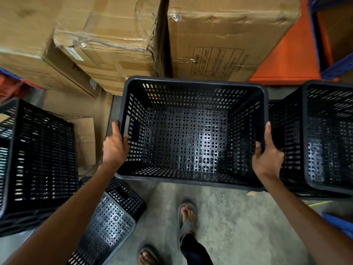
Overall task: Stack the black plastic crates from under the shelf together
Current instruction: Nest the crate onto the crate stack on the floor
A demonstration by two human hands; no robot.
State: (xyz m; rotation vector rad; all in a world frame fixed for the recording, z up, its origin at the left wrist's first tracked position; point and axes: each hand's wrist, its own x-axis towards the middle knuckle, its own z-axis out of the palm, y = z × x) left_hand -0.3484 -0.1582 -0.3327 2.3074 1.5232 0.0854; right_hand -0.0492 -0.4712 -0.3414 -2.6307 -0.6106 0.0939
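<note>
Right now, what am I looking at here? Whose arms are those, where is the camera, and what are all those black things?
There is no machine here. A camera worn on a person's head looks down at their own arms. The left hand and right hand grip opposite sides of an empty black crate, held above the concrete floor. Another crate stands upright to the right, one sits at the left, and one lies tipped near the left arm. Cardboard boxes are stacked behind. The person's sandalled feet show below.
</note>
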